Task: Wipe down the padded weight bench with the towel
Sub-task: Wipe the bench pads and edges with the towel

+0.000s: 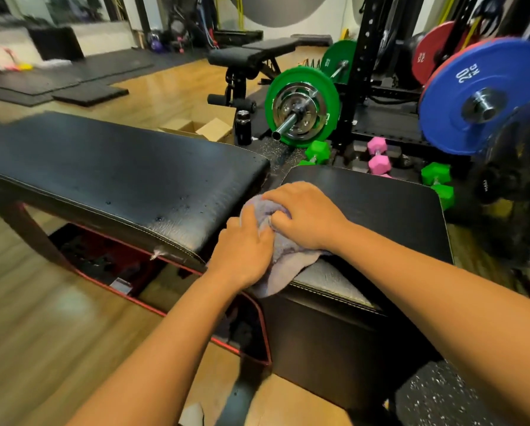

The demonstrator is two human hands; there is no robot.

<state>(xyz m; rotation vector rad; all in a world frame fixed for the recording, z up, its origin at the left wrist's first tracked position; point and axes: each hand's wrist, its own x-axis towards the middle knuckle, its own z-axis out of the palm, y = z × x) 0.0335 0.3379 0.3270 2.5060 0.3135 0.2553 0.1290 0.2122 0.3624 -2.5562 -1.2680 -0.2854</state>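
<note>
The left grip and right grip are both clutching the bunched grey towel, pressing it onto the near left corner of the right-hand pad of the table.

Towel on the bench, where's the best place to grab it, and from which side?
Take the towel by its bunched mound, coming from above, where the left hand and right hand grip it. The folds there are thick and stand up off the seat pad, giving something to close on; the flap hanging over the near edge is thin and lies flat.
</note>
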